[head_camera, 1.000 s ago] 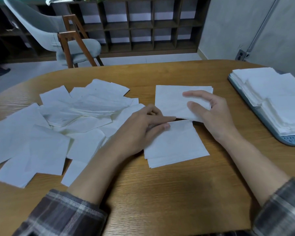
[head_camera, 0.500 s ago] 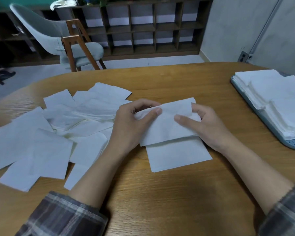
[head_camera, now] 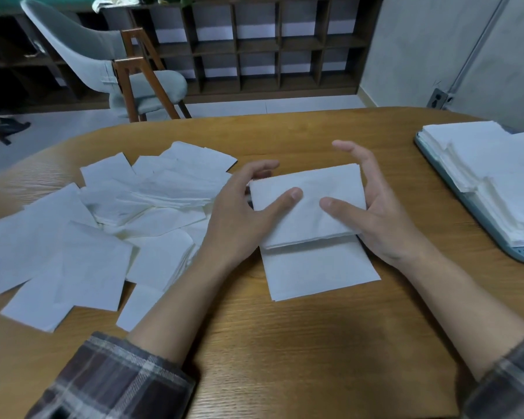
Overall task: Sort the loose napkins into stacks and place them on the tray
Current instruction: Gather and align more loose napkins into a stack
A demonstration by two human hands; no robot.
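A small stack of white napkins is held between both hands just above a second white stack lying on the wooden table. My left hand grips its left edge, thumb on top. My right hand grips the right edge, thumb on top, fingers raised along the far side. Several loose white napkins lie scattered on the left half of the table. The grey-blue tray at the right edge carries tall white napkin stacks.
The oval wooden table has bare surface in front of me. Beyond it stand a grey chair with wooden legs and a dark shelf unit against the wall.
The right hand drew the far stack toward me; both hands took hold of it and lifted it over the near stack, covering its upper part.
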